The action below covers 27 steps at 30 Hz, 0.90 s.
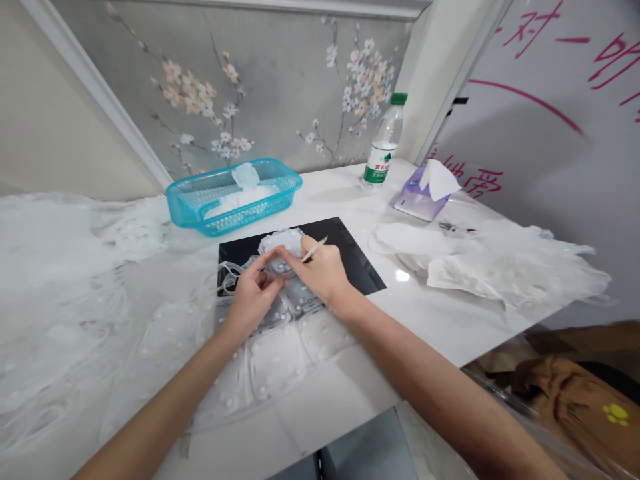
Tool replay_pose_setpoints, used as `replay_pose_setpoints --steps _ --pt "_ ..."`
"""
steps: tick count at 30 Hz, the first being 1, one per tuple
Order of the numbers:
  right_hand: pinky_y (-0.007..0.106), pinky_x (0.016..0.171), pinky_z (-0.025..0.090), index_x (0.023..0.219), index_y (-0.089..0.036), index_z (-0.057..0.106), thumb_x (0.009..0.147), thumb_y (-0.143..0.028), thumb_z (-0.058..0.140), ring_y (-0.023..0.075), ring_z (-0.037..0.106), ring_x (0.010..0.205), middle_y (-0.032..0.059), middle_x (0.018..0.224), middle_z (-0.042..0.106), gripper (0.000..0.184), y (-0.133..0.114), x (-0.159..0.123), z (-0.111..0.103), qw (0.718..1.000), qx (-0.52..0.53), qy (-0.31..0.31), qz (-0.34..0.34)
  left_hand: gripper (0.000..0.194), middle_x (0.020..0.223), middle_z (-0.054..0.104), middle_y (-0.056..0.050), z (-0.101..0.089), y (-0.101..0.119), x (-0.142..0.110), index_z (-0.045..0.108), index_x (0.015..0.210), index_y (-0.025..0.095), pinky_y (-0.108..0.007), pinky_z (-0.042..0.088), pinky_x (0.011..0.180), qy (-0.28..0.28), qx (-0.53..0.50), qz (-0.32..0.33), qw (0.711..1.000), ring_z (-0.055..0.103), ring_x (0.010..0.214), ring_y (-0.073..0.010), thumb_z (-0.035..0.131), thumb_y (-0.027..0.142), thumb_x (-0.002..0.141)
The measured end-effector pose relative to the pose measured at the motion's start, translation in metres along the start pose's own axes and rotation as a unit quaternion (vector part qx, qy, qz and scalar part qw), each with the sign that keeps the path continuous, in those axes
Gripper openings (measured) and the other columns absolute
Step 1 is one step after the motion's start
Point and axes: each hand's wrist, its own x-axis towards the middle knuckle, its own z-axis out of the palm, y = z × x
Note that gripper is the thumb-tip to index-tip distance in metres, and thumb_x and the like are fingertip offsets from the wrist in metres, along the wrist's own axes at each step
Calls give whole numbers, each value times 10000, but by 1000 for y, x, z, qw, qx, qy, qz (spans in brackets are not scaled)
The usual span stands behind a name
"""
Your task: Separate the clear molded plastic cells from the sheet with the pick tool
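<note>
My right hand [325,272] is closed around a slim whitish pen-like stick [316,247], with its upper end pointing up and right. My left hand [256,291] pinches a translucent, rounded-square plastic piece [283,240], its fingertips close to those of the right hand. Both hands are over a black board [353,257] lying on the white table. A sheet of joined translucent rounded squares with small round dots [277,360] spreads from under my hands toward the front edge. Fingers partly hide the stick's lower end.
A blue plastic basket [233,225] with white pieces inside stands behind the board. A green-capped water bottle [383,150] and a purple tissue pack [419,193] sit at the back right. Loose translucent plastic lies at the left [60,300] and the right [510,263].
</note>
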Motion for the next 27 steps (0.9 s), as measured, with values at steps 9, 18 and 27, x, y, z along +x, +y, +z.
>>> replay_pose_setpoints --steps 9,18,27 --pt "201 412 214 505 -208 227 689 -510 657 48 228 436 -97 451 211 556 6 5 1 949 274 79 137 531 476 362 88 0 3 -2 541 1249 202 -164 262 384 11 -3 -23 1000 298 399 -59 619 191 724" --pt "209 423 209 499 -202 238 708 -491 648 48 219 445 -96 449 210 544 6 7 -5 959 243 96 112 535 493 368 86 0 3 -2 541 1249 214 -160 276 388 13 0 -28 1000 304 410 -58 616 183 720" --pt "207 432 219 505 -200 245 709 -540 620 50 240 448 -87 469 228 546 7 4 -1 980 169 83 71 543 496 403 77 0 7 -2 556 1238 204 -181 284 397 3 3 -20 1000 310 405 -68 628 190 699"
